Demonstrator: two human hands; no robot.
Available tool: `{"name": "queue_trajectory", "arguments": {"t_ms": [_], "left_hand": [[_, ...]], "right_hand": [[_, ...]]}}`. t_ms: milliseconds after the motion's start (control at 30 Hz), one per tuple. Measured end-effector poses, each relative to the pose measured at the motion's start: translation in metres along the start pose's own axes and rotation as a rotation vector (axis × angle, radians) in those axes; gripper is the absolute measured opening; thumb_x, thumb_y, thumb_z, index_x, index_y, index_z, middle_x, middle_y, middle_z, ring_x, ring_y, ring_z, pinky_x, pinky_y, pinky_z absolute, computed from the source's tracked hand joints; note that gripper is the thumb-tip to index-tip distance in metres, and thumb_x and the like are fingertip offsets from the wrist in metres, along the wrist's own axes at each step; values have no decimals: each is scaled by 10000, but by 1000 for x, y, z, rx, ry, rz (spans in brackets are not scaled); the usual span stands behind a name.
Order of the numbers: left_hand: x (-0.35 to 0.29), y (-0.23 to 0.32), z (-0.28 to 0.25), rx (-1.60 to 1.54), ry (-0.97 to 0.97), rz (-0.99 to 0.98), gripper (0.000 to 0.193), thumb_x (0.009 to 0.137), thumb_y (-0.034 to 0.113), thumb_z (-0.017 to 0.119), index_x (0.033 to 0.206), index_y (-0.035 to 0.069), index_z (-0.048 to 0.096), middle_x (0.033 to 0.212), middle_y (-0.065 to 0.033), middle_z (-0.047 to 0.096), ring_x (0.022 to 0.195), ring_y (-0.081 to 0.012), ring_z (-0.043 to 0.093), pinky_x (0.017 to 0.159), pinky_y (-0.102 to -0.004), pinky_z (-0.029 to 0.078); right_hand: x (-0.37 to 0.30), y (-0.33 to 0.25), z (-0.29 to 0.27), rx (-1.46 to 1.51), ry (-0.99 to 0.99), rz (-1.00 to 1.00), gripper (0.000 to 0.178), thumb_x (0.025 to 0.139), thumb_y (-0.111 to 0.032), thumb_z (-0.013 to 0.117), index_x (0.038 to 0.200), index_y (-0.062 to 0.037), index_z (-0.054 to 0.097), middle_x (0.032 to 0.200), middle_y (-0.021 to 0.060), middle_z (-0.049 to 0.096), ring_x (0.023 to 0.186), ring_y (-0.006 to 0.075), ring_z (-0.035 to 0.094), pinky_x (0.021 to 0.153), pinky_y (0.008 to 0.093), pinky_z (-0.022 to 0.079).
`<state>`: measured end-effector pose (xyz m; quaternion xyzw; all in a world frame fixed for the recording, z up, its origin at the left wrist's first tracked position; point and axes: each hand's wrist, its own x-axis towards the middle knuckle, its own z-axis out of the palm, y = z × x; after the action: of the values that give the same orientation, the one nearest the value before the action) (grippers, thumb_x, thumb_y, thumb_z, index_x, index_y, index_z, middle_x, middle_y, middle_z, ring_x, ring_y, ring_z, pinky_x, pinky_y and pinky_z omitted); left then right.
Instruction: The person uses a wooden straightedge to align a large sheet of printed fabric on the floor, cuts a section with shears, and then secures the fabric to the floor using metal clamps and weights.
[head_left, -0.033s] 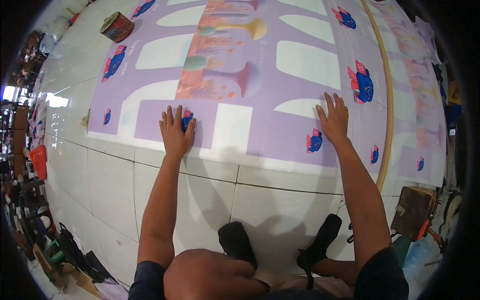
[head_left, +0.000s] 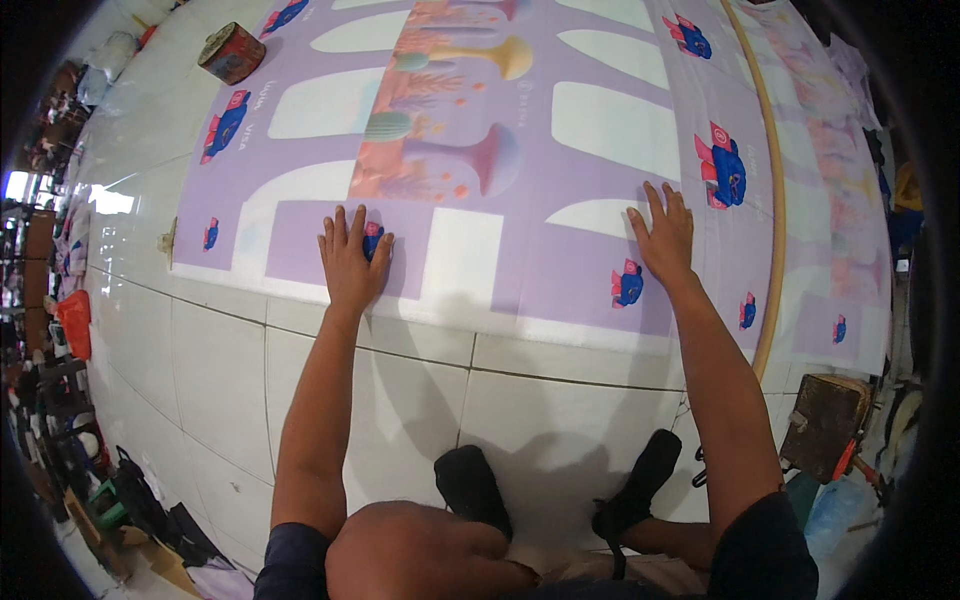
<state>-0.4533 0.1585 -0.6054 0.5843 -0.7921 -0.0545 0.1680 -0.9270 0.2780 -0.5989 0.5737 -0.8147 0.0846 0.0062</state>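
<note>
A large printed sheet (head_left: 470, 262) in lilac and white lies spread over the tiled floor, with coral, mushroom-shaped and blue-and-pink cartoon figures on it. My left hand (head_left: 352, 262) rests on its near part, palm down and fingers spread, partly over a small blue figure. Farther right, my right hand (head_left: 664, 236) lies flat with its fingers apart, beside a white curved shape in the print. Neither hand holds anything. A long tan pole (head_left: 775, 200) runs lengthwise on the sheet, to the right of my right hand.
A worn red tin (head_left: 232, 53) stands at the sheet's far left edge. Right of the pole lies more printed sheet (head_left: 815, 310). A brown box-like block (head_left: 826, 425) and a clear plastic bag (head_left: 838, 512) sit at the near right. Clutter, including an orange bag (head_left: 74, 322), lines the left side.
</note>
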Motion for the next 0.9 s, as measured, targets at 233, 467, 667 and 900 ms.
{"name": "queue_trajectory", "arguments": {"t_ms": [233, 467, 667, 900], "left_hand": [[43, 41, 21, 4, -73, 164, 669, 941, 488, 573, 1486, 129, 428, 1581, -234, 265, 1463, -461, 198, 1175, -583, 143], [54, 48, 40, 28, -184, 166, 727, 953, 547, 521, 1534, 148, 346, 1604, -228, 213, 1483, -442, 153, 1192, -560, 89], [55, 47, 40, 34, -187, 173, 726, 954, 543, 522, 1533, 142, 345, 1603, -230, 211, 1484, -438, 153, 1191, -562, 92], [24, 34, 13, -155, 77, 5, 557, 919, 319, 641, 1388, 51, 505, 1499, -234, 386, 1405, -419, 329, 1160, -560, 202]], "right_hand": [[38, -30, 23, 5, 1, -59, 644, 965, -564, 477, 1495, -204, 417, 1560, 196, 316, 1454, 406, 253, 1176, 579, 173], [43, -34, 33, 13, -20, -35, 670, 969, -602, 438, 1517, -220, 381, 1576, 188, 283, 1473, 398, 209, 1191, 573, 125], [46, -34, 31, -4, -25, -24, 667, 971, -595, 439, 1507, -199, 397, 1575, 181, 285, 1478, 370, 210, 1199, 558, 114], [61, -52, 14, 50, 43, -5, 611, 951, -500, 551, 1432, -131, 484, 1532, 179, 350, 1448, 363, 270, 1187, 567, 152]]}}
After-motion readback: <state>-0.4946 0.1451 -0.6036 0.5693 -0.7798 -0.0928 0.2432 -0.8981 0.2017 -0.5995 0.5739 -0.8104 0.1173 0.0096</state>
